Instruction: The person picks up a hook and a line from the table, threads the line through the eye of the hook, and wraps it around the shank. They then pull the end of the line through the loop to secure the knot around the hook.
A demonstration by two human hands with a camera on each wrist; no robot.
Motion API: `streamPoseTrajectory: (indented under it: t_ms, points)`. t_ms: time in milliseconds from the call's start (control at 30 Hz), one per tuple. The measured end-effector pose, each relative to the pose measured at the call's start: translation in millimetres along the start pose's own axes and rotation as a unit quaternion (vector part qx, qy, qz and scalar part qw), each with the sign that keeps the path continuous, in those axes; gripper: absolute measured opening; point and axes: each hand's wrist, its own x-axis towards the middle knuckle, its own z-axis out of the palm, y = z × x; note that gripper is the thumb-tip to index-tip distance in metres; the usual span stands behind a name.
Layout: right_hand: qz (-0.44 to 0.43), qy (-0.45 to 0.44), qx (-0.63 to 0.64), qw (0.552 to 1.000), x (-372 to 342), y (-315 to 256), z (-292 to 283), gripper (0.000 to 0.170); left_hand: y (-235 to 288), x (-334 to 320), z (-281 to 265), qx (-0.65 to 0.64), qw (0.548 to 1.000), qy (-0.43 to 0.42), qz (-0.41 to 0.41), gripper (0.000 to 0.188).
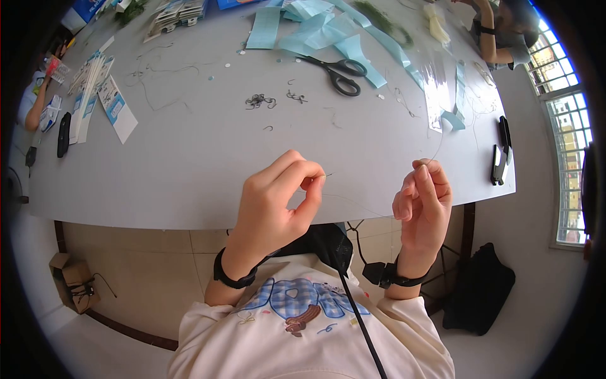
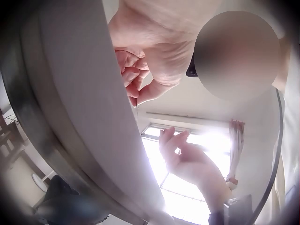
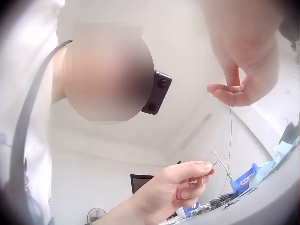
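My left hand (image 1: 274, 196) pinches a small fish hook (image 1: 329, 175) between thumb and forefinger. Only its thin dark end sticks out past the fingertips; the rest is hidden. To the right, my raised right hand (image 1: 426, 196) pinches a fine fishing line (image 1: 437, 150) between thumb and forefinger. In the right wrist view the line (image 3: 230, 136) hangs from the right hand (image 3: 248, 77) down near the left hand (image 3: 183, 185). Both hands are over the table's front edge. Beyond them lie a small pile of dark hooks (image 1: 260, 101) and a few loose hooks (image 1: 295, 96).
Black scissors (image 1: 344, 76) lie behind the hooks, beside crumpled light-blue strips (image 1: 315, 31). A stapler (image 1: 502, 151) is at the right edge. Printed cards (image 1: 117, 110) and a black-handled tool (image 1: 64, 135) sit at left. Another person (image 1: 505, 35) is at the far right.
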Motion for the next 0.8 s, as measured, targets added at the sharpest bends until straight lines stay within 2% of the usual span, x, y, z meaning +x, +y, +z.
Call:
streamPoseTrajectory:
  t_ms: [100,167,200,233,300,333,367,433,567,633,667,733,767,800]
  points:
    - [0.001,-0.003,-0.071,0.997,-1.4,-4.1,7.6,0.014,4.3,1.4,-4.5,0.016,0.999,-0.034,-0.001,0.009]
    - [-0.02,-0.046,-0.253,0.966,-4.0,-8.3,11.0,0.013,5.4,1.5,-6.1,0.029,0.998,-0.056,-0.001,0.008]
    - [-0.083,-0.034,-0.321,0.943,-5.3,-4.4,18.0,0.009,5.3,1.5,-6.1,0.026,0.998,-0.063,0.002,0.009]
    - [-0.083,-0.034,-0.321,0.943,-5.9,-5.6,18.2,0.009,4.9,1.2,-5.8,0.024,0.997,-0.069,0.006,0.009]
    - [-0.147,-0.106,-0.48,0.858,-5.3,-8.7,18.0,0.005,2.3,-0.9,-2.3,0.004,0.998,-0.062,0.012,0.01]
    - [-0.167,-0.123,-0.511,0.834,-3.6,-9.6,18.3,0.007,1.3,-1.3,-0.8,-0.015,0.998,-0.054,0.018,0.011]
    - [-0.167,-0.123,-0.512,0.834,-2.5,-12.6,19.3,0.007,2.3,-0.8,-1.2,-0.016,0.998,-0.054,0.019,0.011]
    - [-0.167,-0.166,-0.554,0.798,-1.1,-19.1,21.7,0.008,4.4,-0.6,-3.2,-0.017,0.997,-0.074,0.023,0.011]
    - [-0.168,-0.188,-0.584,0.772,3.5,-24.5,23.0,0.008,5.8,-0.3,-2.9,-0.017,0.996,-0.085,0.037,0.012]
    - [-0.227,-0.238,-0.634,0.7,8.0,-25.9,19.7,0.009,5.6,-0.4,-2.9,0.003,0.993,-0.106,0.042,0.012]
    - [-0.228,-0.237,-0.635,0.699,9.4,-28.3,21.4,0.009,5.7,0.2,-3.1,0.002,0.993,-0.106,0.044,0.012]
    - [-0.251,-0.273,-0.694,0.617,11.0,-34.4,27.4,0.011,6.1,0.4,-3.9,0.026,0.99,-0.13,0.047,0.011]
    - [-0.25,-0.273,-0.694,0.618,11.8,-34.6,27.7,0.011,5.9,0.0,-3.6,0.026,0.99,-0.13,0.046,0.011]
    - [-0.255,-0.292,-0.705,0.594,12.6,-34.6,27.7,0.012,5.5,-0.2,-2.9,0.029,0.989,-0.133,0.048,0.011]
